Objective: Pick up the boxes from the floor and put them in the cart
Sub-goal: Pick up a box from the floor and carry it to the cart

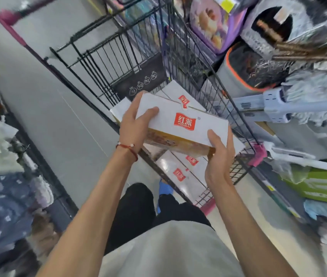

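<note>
One wide-angle camera on the person's head looks forward and steeply down. It sits close above the left hand (136, 124), the right hand (218, 156) and the box (184, 120) between them. The cart (98, 62) lies just beyond, and the floor (48, 96) stretches off at upper left.

We are seeing a grey floor (48, 96) running past left of the left hand (136, 128), and shelves (308, 162) stacked with mops (314, 90) crowding in right of the right hand (218, 158).
</note>
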`<state>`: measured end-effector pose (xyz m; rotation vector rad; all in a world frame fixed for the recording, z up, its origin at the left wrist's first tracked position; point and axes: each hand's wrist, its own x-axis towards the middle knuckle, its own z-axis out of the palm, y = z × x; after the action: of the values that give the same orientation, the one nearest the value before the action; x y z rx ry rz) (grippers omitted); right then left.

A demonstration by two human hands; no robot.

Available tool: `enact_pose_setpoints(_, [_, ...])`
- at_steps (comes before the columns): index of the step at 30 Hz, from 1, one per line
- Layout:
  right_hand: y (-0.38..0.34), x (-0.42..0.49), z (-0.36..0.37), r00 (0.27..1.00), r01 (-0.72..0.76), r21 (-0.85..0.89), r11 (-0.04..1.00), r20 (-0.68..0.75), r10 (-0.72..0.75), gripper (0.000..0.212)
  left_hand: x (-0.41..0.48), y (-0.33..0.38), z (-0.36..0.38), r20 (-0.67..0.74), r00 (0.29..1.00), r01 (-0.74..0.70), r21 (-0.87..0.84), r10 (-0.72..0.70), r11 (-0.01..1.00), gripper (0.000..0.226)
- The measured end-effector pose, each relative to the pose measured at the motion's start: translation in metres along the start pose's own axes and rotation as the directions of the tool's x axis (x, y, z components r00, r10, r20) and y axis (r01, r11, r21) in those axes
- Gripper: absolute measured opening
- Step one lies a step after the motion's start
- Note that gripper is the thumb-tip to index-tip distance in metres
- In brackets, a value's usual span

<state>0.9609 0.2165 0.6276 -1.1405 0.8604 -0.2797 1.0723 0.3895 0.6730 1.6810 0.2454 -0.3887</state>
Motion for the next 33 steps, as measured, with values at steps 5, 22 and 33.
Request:
enact_pose_setpoints(5, [0.004, 0.019, 0.032, 0.987, 0.006, 0.036, 0.999, -0.163, 0.000, 0.085, 0.068, 0.011, 0.001, 0.145, 0.988, 0.056, -0.010, -0.054, 0.998, 0.048])
enact_pose_setpoints(22, [0.064, 0.046, 0.131, 0.901, -0.087, 0.072, 0.994, -0.419, 0.109, 0.087, 0.235, 0.001, -0.014, 0.593, 0.779, -0.030, 0.359, -0.203, 0.933, 0.043])
enact_pose_setpoints(33, [0.098, 0.064, 0.150, 0.893, -0.312, -0.042, 0.949, -0.356, 0.277, 0.086, 0.271, -0.053, -0.039, 0.483, 0.806, -0.099, 0.681, -0.344, 0.725, 0.039])
